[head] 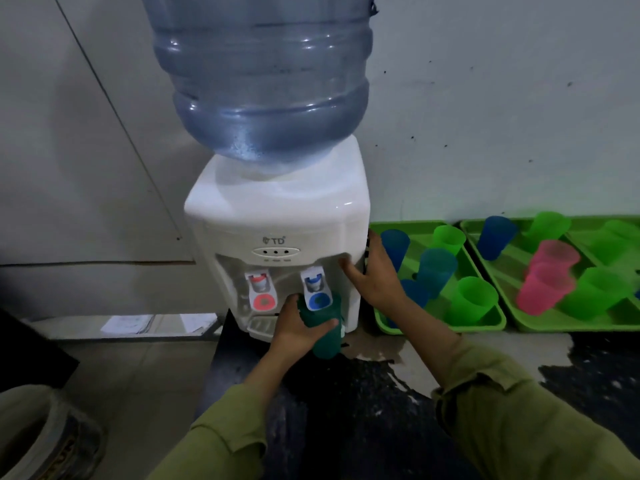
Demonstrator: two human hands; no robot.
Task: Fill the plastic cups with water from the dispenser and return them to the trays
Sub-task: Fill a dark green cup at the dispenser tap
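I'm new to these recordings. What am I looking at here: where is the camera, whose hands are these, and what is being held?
There is no robot here. The single picture comes from a camera worn on a person's head, looking down at their own hands. The left hand grips a dark green cup under the blue tap of a white water dispenser, which carries a big blue bottle. The right hand rests open against the dispenser's right side. To the right lie a left tray and a right tray, both green, holding blue, green and pink plastic cups.
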